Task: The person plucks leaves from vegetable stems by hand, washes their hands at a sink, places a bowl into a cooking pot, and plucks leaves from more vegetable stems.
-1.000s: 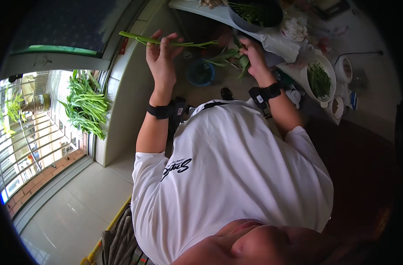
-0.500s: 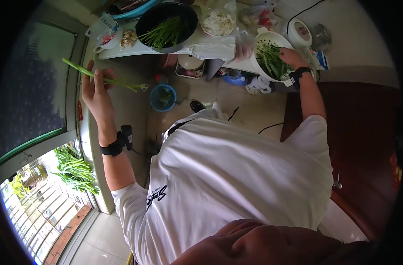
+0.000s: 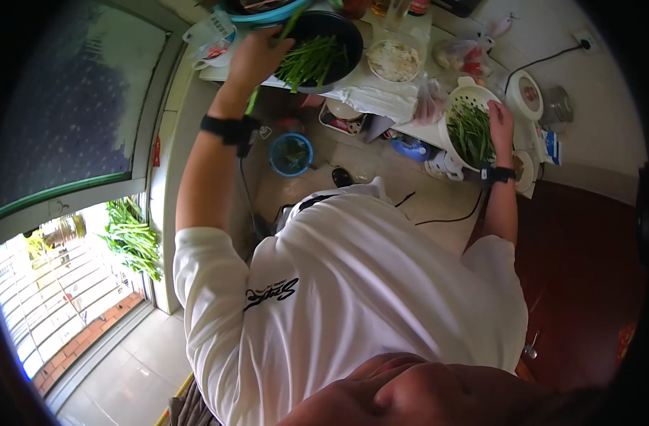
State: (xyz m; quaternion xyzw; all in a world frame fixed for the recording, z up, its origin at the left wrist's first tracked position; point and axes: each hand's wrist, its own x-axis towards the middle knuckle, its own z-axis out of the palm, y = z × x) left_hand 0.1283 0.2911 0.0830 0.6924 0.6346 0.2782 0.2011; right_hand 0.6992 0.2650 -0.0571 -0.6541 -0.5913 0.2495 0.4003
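My left hand (image 3: pixel 257 60) is closed on green stems (image 3: pixel 252 103) beside the dark pan (image 3: pixel 355 44). Their ends stick out above and below the hand. Cut green stems (image 3: pixel 311 62) lie in the pan. At the right edge of the white colander (image 3: pixel 468 88), my right hand (image 3: pixel 502 128) is loosely extended beside the green leaves (image 3: pixel 469 133), with nothing seen held in it. Part of its fingers is hard to make out.
A bowl of pale pieces (image 3: pixel 394 60) stands between pan and colander. A blue basin (image 3: pixel 291 155) is on the floor. More greens (image 3: pixel 131 238) lie by the barred window at left. A white lidded pot (image 3: pixel 525 96) and a power cord (image 3: pixel 544 61) are at right.
My left hand has moved up and right to the pan with the stems. My right hand has gone from over the leaves to the colander's right edge. The view has shifted.
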